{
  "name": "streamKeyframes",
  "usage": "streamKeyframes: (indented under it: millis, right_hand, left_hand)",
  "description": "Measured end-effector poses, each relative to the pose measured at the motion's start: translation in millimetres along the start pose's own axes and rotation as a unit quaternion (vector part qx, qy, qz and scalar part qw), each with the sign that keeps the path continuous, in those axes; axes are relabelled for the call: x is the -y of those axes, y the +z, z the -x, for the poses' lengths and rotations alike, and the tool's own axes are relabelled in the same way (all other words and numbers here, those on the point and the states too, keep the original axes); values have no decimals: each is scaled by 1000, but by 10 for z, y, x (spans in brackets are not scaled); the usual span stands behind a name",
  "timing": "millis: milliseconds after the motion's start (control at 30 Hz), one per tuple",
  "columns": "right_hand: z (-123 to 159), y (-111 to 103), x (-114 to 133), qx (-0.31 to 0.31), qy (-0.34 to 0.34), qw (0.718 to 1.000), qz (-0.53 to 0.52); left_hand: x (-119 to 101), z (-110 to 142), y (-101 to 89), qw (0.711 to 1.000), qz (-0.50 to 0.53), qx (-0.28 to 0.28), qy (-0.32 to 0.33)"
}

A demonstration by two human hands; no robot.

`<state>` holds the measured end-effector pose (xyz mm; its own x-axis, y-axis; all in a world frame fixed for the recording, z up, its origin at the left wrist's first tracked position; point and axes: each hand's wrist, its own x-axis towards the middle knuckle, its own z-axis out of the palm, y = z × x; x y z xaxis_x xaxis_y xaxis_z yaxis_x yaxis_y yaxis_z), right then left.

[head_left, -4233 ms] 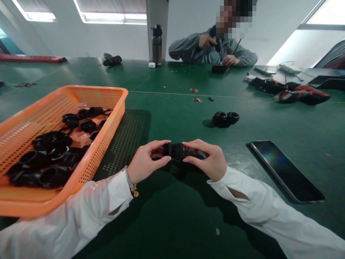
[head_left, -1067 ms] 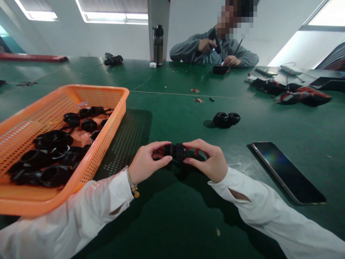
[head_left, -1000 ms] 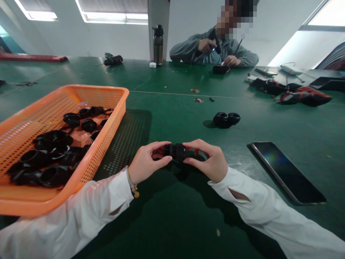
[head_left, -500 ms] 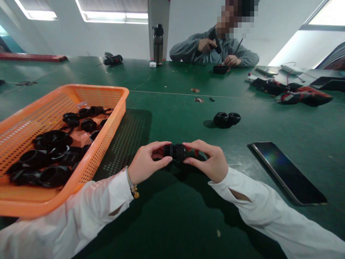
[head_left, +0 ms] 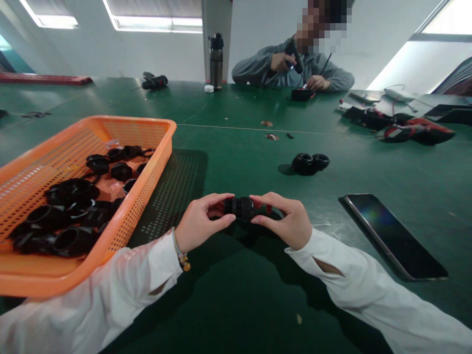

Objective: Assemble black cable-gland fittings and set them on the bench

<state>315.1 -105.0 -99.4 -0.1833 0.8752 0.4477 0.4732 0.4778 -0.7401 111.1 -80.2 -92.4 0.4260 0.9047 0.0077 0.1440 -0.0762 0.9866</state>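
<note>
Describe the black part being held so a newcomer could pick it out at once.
On the green table, right of the orange basket, find the left hand and right hand. The black banded cylinder lies sideways between them. Unlike the black parts in the basket and the black pair beyond the right hand, it is held by both hands.

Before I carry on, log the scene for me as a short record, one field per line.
left hand: finger and thumb on the left end of a black cylindrical part
right hand: finger and thumb at its right end
part pose: sideways between the hands; contact with the green table unclear
left side: orange basket with loose black pieces
right side: phone, lying flat
ahead: two round black fittings, side by side
far side: bottle, upright; person in grey sleeves, holding a dark tool
</note>
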Motion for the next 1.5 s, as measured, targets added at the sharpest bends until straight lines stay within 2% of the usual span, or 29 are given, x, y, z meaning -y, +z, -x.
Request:
streamKeyframes:
  millis: [267, 700, 1233, 1500]
  right_hand:
    - [-6, -4, -25, 19, -7, 1000, -16]
    - [9, 38, 9, -11, 14, 1000, -9]
    - [6, 21, 0, 0, -10, 1000, 8]
    - [-1, 14, 5, 8, 0, 1000, 16]
  left_hand:
    - [8, 2, 7, 1000, -1, -4, -13]
    - [9, -13, 4, 1000, 7, -2, -10]
    - [10, -9, -4, 1000, 7, -3, -11]
    - [19, -12, 6, 1000, 9, -1, -4]
